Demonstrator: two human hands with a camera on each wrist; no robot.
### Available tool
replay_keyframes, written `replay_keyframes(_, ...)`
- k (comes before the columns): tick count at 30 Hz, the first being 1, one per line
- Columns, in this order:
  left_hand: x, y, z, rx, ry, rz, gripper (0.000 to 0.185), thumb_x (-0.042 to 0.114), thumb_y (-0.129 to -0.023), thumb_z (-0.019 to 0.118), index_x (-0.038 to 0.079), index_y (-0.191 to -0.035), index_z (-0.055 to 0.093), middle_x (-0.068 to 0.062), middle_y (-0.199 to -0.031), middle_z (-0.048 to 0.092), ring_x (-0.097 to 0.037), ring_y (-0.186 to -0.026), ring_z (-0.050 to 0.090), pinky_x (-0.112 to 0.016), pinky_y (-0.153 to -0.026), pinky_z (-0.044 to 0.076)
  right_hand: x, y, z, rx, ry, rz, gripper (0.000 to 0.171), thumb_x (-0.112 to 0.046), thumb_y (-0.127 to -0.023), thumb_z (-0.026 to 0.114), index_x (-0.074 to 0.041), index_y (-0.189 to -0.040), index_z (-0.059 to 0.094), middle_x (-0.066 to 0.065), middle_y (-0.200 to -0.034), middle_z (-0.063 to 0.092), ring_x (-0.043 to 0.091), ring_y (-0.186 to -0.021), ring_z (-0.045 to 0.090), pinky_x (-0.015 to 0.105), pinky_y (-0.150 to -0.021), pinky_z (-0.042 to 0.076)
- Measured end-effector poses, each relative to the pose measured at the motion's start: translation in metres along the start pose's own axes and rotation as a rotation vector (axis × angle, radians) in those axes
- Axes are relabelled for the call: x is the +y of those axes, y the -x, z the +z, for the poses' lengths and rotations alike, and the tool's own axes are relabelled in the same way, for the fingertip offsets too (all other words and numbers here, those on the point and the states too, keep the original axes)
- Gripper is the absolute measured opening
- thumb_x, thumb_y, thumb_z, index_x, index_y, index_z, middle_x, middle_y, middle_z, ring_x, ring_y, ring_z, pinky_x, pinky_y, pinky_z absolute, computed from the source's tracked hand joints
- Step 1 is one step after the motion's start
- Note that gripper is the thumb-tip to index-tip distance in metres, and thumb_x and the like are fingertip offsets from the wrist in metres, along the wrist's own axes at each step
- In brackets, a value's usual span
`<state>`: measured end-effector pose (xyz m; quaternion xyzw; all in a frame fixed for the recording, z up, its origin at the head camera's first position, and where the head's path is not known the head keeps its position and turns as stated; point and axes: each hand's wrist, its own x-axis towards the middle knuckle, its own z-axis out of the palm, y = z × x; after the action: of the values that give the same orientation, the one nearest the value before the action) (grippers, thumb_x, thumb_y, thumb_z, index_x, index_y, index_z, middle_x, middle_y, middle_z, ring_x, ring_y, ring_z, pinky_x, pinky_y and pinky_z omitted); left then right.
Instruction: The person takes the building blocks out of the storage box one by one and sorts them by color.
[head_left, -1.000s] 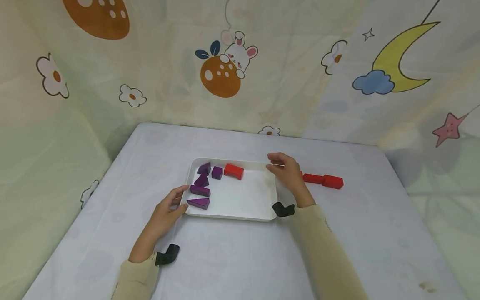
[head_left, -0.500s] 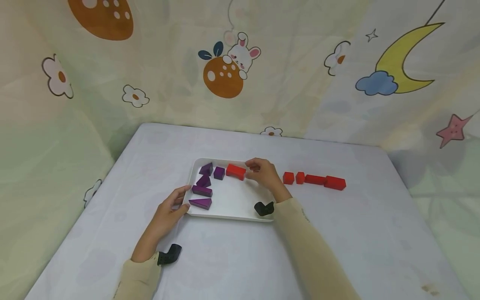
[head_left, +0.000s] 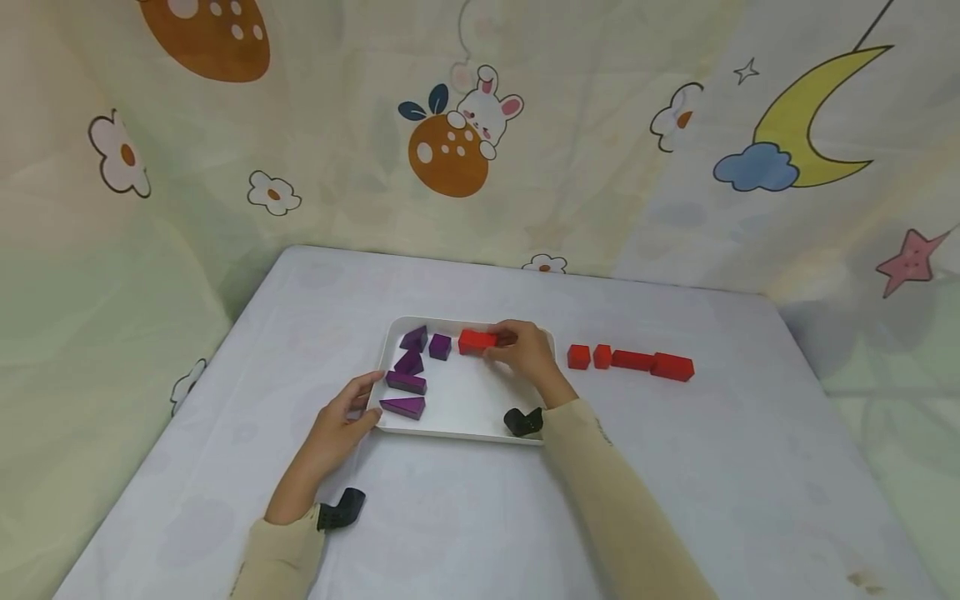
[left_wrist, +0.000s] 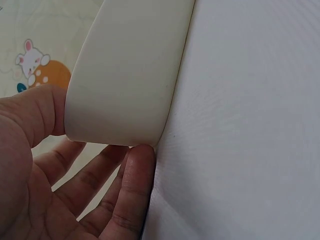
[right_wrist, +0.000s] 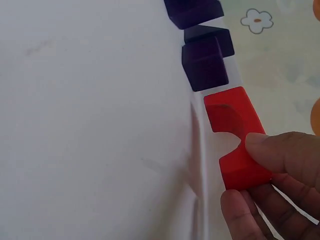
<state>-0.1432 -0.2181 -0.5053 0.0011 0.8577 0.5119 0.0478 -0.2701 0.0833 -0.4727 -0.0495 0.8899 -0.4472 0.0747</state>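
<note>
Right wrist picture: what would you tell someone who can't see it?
A right hand pinches a red block with an arch cut in its side, at the far edge of a white tray. A purple cube sits just beyond it.

A child's play corner at home: cartoon bunny-and-moon fabric (head_left: 480, 125) hangs behind a cloth-covered table (head_left: 450, 517).

The right hand (head_left: 525, 350) pinches a red block (head_left: 477, 342) at the white tray's (head_left: 465, 421) far edge; the left hand (head_left: 337, 421) holds its near-left corner.
</note>
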Motion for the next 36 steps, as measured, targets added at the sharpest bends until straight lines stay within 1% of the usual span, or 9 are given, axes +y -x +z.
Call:
replay_keyframes(4,0.000,0.000,0.000,0.000,0.003,0.006,0.056,0.007,-0.106,0.062,0.013,-0.161,0.050,-0.027,-0.153,0.058,-0.044,-0.137,0.059,-0.058,-0.105,0.054,0.003,0.011,-0.015,0.028,-0.053,-0.018,0.039,-0.006,-0.098,0.080,-0.005,-0.136,0.073,0.016,-0.130,0.075,0.034,-0.124,0.069,0.047,-0.105,0.057)
replay_keyframes(9,-0.001,0.000,0.000,0.000,0.003,0.012,0.056,0.008,-0.106,0.062,0.012,-0.161,0.049,-0.026,-0.155,0.057,-0.045,-0.139,0.058,-0.060,-0.107,0.053,0.013,0.029,-0.040,0.062,-0.100,-0.072,0.042,-0.003,-0.099,0.077,-0.002,-0.141,0.069,0.020,-0.137,0.070,0.037,-0.129,0.066,0.049,-0.108,0.055)
replay_keyframes(17,0.001,-0.001,0.001,-0.002,-0.010,0.000,0.057,0.010,-0.106,0.062,0.011,-0.161,0.048,-0.027,-0.156,0.055,-0.045,-0.140,0.057,-0.060,-0.108,0.053,0.037,0.054,-0.078,0.159,-0.071,-0.123,0.045,-0.001,-0.100,0.075,0.002,-0.144,0.065,0.023,-0.142,0.067,0.040,-0.134,0.061,0.052,-0.111,0.052)
replay_keyframes(20,0.001,-0.001,0.001,-0.005,-0.005,-0.001,0.057,0.009,-0.106,0.062,0.010,-0.161,0.048,-0.027,-0.156,0.056,-0.045,-0.139,0.057,-0.060,-0.108,0.052,0.047,0.061,-0.092,0.190,-0.065,-0.135,0.045,0.000,-0.101,0.073,0.004,-0.145,0.063,0.026,-0.143,0.065,0.041,-0.134,0.061,0.046,-0.109,0.053)
replay_keyframes(23,0.001,-0.001,0.001,-0.008,-0.001,0.003,0.056,0.007,-0.106,0.062,0.009,-0.161,0.048,-0.027,-0.155,0.056,-0.044,-0.138,0.057,-0.059,-0.108,0.053,0.059,0.066,-0.108,0.215,-0.051,-0.135,0.044,0.001,-0.102,0.071,0.005,-0.145,0.062,0.026,-0.143,0.065,0.040,-0.134,0.061,0.032,-0.107,0.054)
replay_keyframes(25,0.002,-0.001,0.001,-0.007,-0.001,0.005,0.056,0.006,-0.106,0.062,0.009,-0.161,0.048,-0.027,-0.155,0.056,-0.044,-0.138,0.058,-0.059,-0.108,0.053,0.066,0.071,-0.119,0.228,-0.029,-0.130,0.045,0.001,-0.102,0.071,0.005,-0.146,0.061,0.027,-0.144,0.064,0.040,-0.135,0.060,0.031,-0.107,0.053)
replay_keyframes(27,0.002,-0.001,0.001,-0.007,-0.001,0.005,0.057,0.006,-0.106,0.062,0.009,-0.161,0.048,-0.027,-0.154,0.056,-0.044,-0.138,0.058,-0.059,-0.107,0.053,0.073,0.074,-0.130,0.241,-0.006,-0.131,0.045,0.003,-0.102,0.070,0.006,-0.146,0.060,0.028,-0.145,0.063,0.042,-0.137,0.058,0.037,-0.112,0.051)
replay_keyframes(31,0.002,-0.001,0.001,-0.008,0.001,-0.004,0.057,0.006,-0.106,0.062,0.009,-0.161,0.048,-0.027,-0.155,0.055,-0.045,-0.138,0.057,-0.060,-0.108,0.052,0.087,0.082,-0.152,0.284,0.076,-0.127,0.047,0.005,-0.102,0.068,0.007,-0.148,0.058,0.032,-0.147,0.059,0.048,-0.138,0.055,0.060,-0.115,0.044)
replay_keyframes(36,0.003,-0.001,0.001,-0.013,0.002,-0.012,0.057,0.006,-0.106,0.062,0.009,-0.161,0.048,-0.027,-0.156,0.055,-0.044,-0.139,0.056,-0.059,-0.109,0.052,0.108,0.090,-0.178,0.317,0.147,-0.072,0.048,0.005,-0.105,0.064,0.007,-0.152,0.055,0.033,-0.149,0.055,0.051,-0.139,0.053,0.064,-0.111,0.043)
